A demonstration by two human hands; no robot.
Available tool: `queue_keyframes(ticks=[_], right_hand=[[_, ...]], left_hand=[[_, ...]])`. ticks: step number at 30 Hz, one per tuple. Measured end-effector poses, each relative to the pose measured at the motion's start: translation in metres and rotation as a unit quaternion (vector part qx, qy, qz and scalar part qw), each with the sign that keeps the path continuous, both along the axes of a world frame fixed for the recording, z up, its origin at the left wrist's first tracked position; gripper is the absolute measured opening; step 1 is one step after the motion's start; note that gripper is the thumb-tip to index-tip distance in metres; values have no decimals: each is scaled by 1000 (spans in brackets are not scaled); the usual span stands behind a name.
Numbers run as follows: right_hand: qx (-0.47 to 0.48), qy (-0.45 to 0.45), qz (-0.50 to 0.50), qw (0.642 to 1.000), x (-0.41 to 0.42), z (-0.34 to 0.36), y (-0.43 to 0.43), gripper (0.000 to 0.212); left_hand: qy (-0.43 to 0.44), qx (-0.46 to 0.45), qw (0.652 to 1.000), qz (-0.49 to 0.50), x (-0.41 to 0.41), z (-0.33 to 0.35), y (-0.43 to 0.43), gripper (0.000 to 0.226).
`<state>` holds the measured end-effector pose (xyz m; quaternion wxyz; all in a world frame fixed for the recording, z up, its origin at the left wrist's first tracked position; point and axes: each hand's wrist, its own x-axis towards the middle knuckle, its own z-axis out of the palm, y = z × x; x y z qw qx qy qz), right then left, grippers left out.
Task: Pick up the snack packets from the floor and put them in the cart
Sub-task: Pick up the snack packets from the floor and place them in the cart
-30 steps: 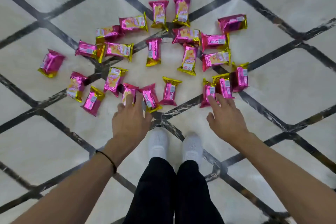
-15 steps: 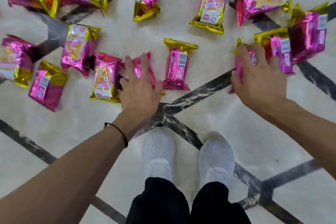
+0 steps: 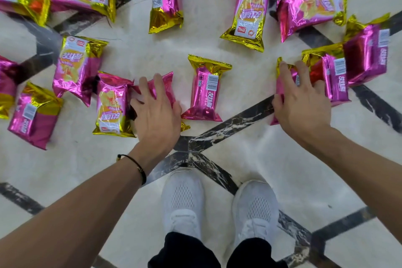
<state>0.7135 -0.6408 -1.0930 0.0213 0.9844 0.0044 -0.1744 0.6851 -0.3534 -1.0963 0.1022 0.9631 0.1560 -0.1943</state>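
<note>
Dropped much closer to the floor (image 3: 272, 159) than a second ago, the outer packets now out of frame. Moved forward as well: left hand (image 3: 157, 113) and right hand (image 3: 301, 102), then only fingertips at the near ends of two packets, now lying over them. Barely shifted in the last half second.

Nearest, at the bottom edge: black trousers (image 3: 187, 250), cut off by the frame, above two white mesh shoes (image 3: 182, 202) planted by a crossing of dark marble strips (image 3: 228, 124). Bare forearms in from the lower corners, with a thin black bracelet (image 3: 139, 167) on the left wrist.

Next out, the left hand with fingers stretched and spread, pressed flat on a pink packet (image 3: 167, 85). Most of it hidden, only the far end and a gold tip showing. To the right, the right hand likewise flat-fingered, not closed, on a second packet (image 3: 280, 67), also largely covered. Between the hands and apart from both, a barcode-up packet (image 3: 205, 91). Just left of the left hand, a face-up packet (image 3: 112, 104), touching the covered one.

Beyond, more pink-and-gold snack packets (image 3: 250, 11) scattered over the floor. Several overlapping at the right, and those along the top and left edges cut off. Small print on the wrappers too fine to read.

Underfoot, pale polished marble crossed by dark veined strips. Of the room, only this floor in view.
</note>
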Motion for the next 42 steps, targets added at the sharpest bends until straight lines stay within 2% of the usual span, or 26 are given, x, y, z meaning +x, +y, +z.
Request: queue_keyframes(ticks=[8, 15, 24, 30, 42], right_hand=[[12, 25, -17, 999, 4, 18, 8, 69], [49, 36, -7, 998, -1, 92, 33, 69], [58, 60, 25, 996, 5, 268, 67, 71], [97, 16, 19, 995, 17, 409, 66, 71], [128, -38, -20, 991, 23, 657, 36, 70]], left_hand=[[19, -24, 1000, 5, -1, 11, -4, 67], [10, -28, 999, -36, -4, 71, -8, 66], [-18, -69, 997, -41, 1, 266, -29, 61], [-37, -80, 996, -27, 14, 403, -38, 60], [-127, -86, 984, -89, 56, 654, -57, 57]])
